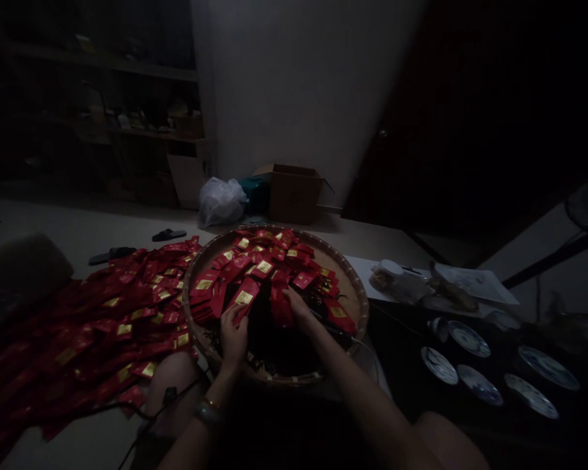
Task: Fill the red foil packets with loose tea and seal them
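Two bare forearms [353, 391] reach from 6 o'clock into a round woven basket [360, 294]. Left hand [234, 339] closes on a red packet [244, 299] with a gold label, holding it on end. Right hand [298, 308], near it but apart, lays its fingers [289, 299] on another packet [280, 312]; whether it grips, I cannot tell. A dark heap of loose leaves [279, 346] lies in the basket's near half, with many packets strewn beyond it. A far larger spread of packets [98, 313] covers the floor [78, 222] at 9 o'clock, while the heap remains. Blue-and-white plates [480, 384] sit at 3 o'clock; a cardboard box [294, 196] stands at 12.
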A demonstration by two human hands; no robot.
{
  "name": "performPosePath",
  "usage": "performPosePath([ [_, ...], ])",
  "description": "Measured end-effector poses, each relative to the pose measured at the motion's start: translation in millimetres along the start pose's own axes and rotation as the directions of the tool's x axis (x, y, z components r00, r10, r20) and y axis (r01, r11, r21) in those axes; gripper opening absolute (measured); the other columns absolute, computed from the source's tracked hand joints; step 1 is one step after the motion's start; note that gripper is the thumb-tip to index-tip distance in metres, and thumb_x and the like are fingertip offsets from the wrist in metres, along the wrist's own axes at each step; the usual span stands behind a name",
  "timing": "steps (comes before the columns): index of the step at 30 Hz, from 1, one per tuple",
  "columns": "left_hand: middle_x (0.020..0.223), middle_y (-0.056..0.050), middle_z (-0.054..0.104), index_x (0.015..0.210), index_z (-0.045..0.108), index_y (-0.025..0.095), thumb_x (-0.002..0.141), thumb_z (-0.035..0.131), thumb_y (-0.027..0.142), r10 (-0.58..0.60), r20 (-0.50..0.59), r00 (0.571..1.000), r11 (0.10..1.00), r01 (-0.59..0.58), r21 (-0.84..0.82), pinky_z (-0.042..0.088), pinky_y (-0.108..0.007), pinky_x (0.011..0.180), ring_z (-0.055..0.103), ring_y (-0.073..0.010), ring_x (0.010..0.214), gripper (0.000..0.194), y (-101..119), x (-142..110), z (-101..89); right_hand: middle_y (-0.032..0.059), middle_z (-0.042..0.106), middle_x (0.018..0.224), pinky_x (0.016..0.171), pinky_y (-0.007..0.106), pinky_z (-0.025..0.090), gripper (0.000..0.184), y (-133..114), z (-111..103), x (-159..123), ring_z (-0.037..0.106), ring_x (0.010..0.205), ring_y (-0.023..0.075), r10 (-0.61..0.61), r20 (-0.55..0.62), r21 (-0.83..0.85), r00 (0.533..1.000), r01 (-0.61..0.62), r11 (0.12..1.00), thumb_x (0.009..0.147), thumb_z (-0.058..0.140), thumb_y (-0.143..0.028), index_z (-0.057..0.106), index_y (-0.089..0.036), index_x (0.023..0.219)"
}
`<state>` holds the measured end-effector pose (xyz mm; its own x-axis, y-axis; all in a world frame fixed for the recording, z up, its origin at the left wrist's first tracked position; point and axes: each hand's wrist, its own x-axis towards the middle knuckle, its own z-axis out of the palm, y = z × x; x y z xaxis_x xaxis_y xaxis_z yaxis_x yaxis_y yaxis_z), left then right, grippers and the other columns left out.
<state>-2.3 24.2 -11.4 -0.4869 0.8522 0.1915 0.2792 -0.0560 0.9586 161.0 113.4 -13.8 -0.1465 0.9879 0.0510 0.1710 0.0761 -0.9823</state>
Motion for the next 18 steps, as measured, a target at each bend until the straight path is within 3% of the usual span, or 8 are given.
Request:
performPosePath([
  [3, 0.113, -0.011, 0.055, 0.098, 0.064, 0.018, 0.077, 0.045, 0.016, 0.006, -0.012, 1.0, 0.992, -0.005, 0.127, 0.047, -0.034, 0.094, 0.054, -0.0227, 0.111, 0.028, 2.2, 1.6, -2.4, 0.0049, 0.071, 0.086, 0.076, 0.036, 0.053, 0.038, -12.0, -5.8, 18.5, 0.066, 0.082, 0.0207, 0.107, -0.014, 0.183, 0.994, -0.103, 0.978, 0.086, 0.043, -0.045, 0.06, -0.018, 0.107],
  [5, 0.118, -0.012, 0.053, 0.101, 0.063, 0.018, 0.078, 0.047, 0.015, 0.061, 0.015, 0.998, 0.951, -0.062, 0.304, 0.043, -0.037, 0.098, 0.051, -0.0244, 0.116, 0.029, 7.8, 6.2, -5.1, 0.0065, 0.07, 0.089, 0.073, 0.036, 0.054, 0.043, -28.5, -15.2, 44.5, 0.066, 0.079, 0.02, 0.09, -0.04, 0.206, 0.995, -0.08, 0.975, 0.087, 0.038, -0.05, 0.057, -0.018, 0.109],
  [8, 0.132, -0.018, 0.046, 0.116, 0.058, 0.015, 0.076, 0.056, 0.018, 0.141, 0.199, 0.97, 0.754, -0.236, 0.613, 0.037, -0.044, 0.102, 0.042, -0.0321, 0.125, 0.04, 22.6, 21.2, -10.1, 0.0087, 0.067, 0.099, 0.073, 0.037, 0.055, 0.048, -51.9, -30.3, 83.3, 0.065, 0.081, 0.0187, 0.066, -0.195, 0.267, 0.979, -0.012, 0.963, 0.089, 0.031, -0.055, 0.051, -0.021, 0.116],
  [10, 0.129, -0.022, 0.05, 0.122, 0.053, 0.013, 0.077, 0.058, 0.02, 0.025, 0.324, 0.946, 0.606, -0.272, 0.748, 0.043, -0.046, 0.092, 0.048, -0.036, 0.119, 0.046, 33.2, 34.7, -13.1, 0.0086, 0.064, 0.103, 0.075, 0.036, 0.054, 0.047, -57.2, -35.1, 94.5, 0.064, 0.085, 0.0176, 0.068, -0.23, 0.253, 0.971, -0.008, 0.967, 0.089, 0.031, -0.056, 0.049, -0.023, 0.118],
  [12, 0.109, -0.022, 0.063, 0.115, 0.057, 0.011, 0.079, 0.055, 0.019, -0.185, 0.394, 0.9, 0.503, -0.257, 0.825, 0.048, -0.042, 0.08, 0.059, -0.0348, 0.103, 0.037, 40.9, 46.8, -15.6, 0.0081, 0.062, 0.101, 0.077, 0.037, 0.054, 0.044, -51.4, -33.0, 87.8, 0.064, 0.085, 0.0175, 0.079, -0.225, 0.212, 0.971, -0.03, 0.977, 0.088, 0.035, -0.053, 0.048, -0.025, 0.12],
  [14, 0.1, -0.021, 0.066, 0.105, 0.062, 0.01, 0.08, 0.053, 0.017, -0.217, 0.392, 0.894, 0.481, -0.252, 0.84, 0.048, -0.038, 0.075, 0.063, -0.0333, 0.097, 0.027, 43.9, 54.2, -18.0, 0.0075, 0.062, 0.097, 0.077, 0.039, 0.054, 0.041, -37.1, -24.5, 65.4, 0.064, 0.083, 0.0184, 0.09, -0.203, 0.154, 0.975, -0.059, 0.986, 0.087, 0.04, -0.047, 0.049, -0.026, 0.121],
  [18, 0.104, -0.02, 0.065, 0.103, 0.061, 0.012, 0.082, 0.051, 0.019, -0.187, 0.385, 0.904, 0.489, -0.255, 0.834, 0.048, -0.034, 0.074, 0.064, -0.0306, 0.096, 0.024, 38.9, 52.3, -23.9, 0.0067, 0.062, 0.103, 0.087, 0.043, 0.05, 0.045, -3.6, 3.5, 5.3, 0.061, 0.092, 0.0213, 0.079, -0.137, -0.006, 0.987, -0.08, 0.997, 0.076, 0.057, -0.034, 0.054, -0.024, 0.12],
])
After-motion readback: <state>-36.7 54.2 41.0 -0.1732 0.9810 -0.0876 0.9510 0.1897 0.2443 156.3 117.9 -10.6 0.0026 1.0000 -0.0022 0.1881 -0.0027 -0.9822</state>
